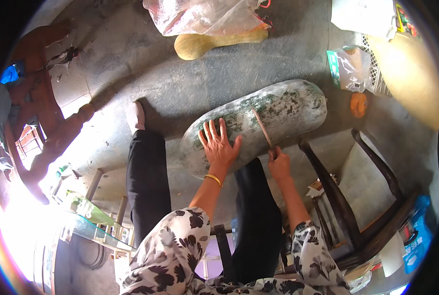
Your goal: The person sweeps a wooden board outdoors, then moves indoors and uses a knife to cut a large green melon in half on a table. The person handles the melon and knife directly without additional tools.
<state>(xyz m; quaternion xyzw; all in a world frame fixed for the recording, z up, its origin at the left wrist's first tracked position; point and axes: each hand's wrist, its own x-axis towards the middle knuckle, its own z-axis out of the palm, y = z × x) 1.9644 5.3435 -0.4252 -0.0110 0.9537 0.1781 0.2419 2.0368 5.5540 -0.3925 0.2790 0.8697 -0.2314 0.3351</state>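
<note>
A large winter melon [286, 110], green under a whitish bloom, lies slantwise on the floor in front of me. My left hand [220, 150] rests on its left part with the fingers spread, a yellow bangle at the wrist. In my right hand [279, 166] is a knife [263, 127], gripped by its dark handle. Its narrow blade appears nearly edge-on and reaches across the middle of the melon. Whether the blade has cut into the rind I cannot tell.
Beyond the melon, a yellow-tan gourd [219, 42] lies beside a clear plastic bag [204, 14]. An orange item [358, 104] and a plastic-wrapped box [350, 68] are at right. Dark wooden furniture legs [335, 196] stand near my right arm, and brown wooden furniture [42, 108] stands at left.
</note>
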